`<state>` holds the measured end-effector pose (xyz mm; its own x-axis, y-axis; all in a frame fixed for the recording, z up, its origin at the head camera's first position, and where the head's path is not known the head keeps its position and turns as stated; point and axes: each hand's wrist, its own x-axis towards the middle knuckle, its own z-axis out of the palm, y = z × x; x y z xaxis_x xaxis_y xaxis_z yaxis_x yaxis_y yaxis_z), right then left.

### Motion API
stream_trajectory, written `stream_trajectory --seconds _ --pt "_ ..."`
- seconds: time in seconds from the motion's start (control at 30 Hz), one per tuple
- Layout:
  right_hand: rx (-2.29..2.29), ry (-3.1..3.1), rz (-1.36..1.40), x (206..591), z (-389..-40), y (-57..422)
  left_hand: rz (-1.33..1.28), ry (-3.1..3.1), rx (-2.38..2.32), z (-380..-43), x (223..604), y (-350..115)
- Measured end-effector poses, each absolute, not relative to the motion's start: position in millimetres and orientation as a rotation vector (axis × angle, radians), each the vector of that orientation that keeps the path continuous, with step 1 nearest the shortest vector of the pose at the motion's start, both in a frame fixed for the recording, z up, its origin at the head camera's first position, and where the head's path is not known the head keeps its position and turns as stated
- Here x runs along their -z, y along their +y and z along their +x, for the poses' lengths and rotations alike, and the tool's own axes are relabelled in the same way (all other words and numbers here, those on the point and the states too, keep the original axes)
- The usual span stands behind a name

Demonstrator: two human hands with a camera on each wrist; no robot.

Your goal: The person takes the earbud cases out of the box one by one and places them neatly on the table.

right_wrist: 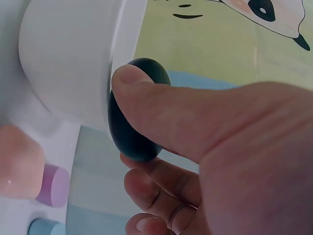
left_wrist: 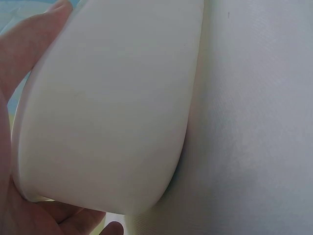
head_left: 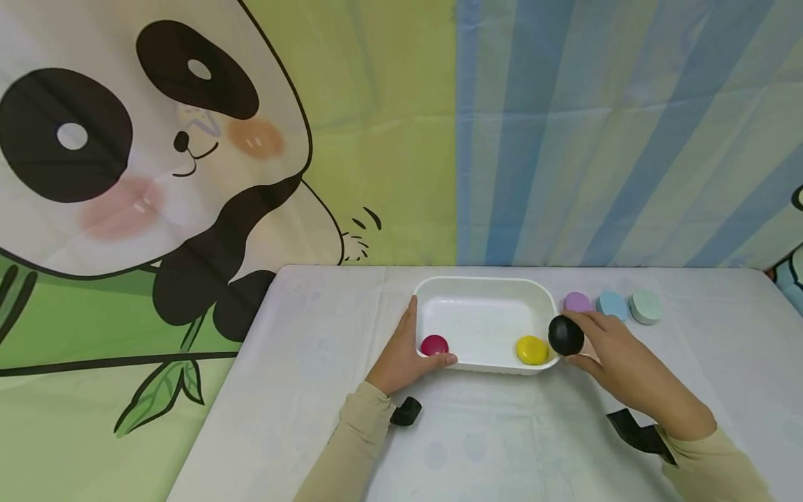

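A white rectangular tray [head_left: 477,321] stands on the table. My left hand [head_left: 404,355] grips its near left corner, thumb along the near rim and fingers on the left side; the left wrist view has the tray's outer wall [left_wrist: 107,107] close up. Inside the tray lie a red rounded disc [head_left: 434,345] at the near left and a yellow rounded disc [head_left: 532,350] at the near right. Between thumb and fingers, my right hand [head_left: 617,359] pinches a smooth black rounded disc [right_wrist: 132,127] right at the tray's right rim.
Purple [head_left: 577,302], blue [head_left: 612,305] and mint-green [head_left: 645,307] discs stand in a row right of the tray. A peach-coloured piece [right_wrist: 19,164] sits nearer, partly hidden by the right hand in the head view. Behind the table hangs a panda-printed cloth [head_left: 389,139].
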<state>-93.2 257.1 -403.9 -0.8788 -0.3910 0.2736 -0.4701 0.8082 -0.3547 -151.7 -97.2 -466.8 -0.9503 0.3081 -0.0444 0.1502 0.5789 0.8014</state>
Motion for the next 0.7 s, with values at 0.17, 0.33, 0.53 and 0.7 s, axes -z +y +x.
stream_trajectory --seconds 0.17,0.33,0.53,0.7 --pt "-0.629 -2.828 0.631 407.1 -90.6 268.2 0.376 2.625 -1.324 -151.4 467.5 -96.5" --pt "-0.612 -2.837 0.588 410.1 -86.3 280.8 0.362 2.613 -1.333 -151.2 466.8 -95.4" --pt "-0.584 -2.803 0.597 413.6 -85.3 295.7 0.374 2.623 -1.321 -151.5 466.3 -95.8" --pt "-0.563 -2.892 0.499 416.4 -83.8 305.1 0.381 2.639 -1.296 -152.6 467.1 -95.9"
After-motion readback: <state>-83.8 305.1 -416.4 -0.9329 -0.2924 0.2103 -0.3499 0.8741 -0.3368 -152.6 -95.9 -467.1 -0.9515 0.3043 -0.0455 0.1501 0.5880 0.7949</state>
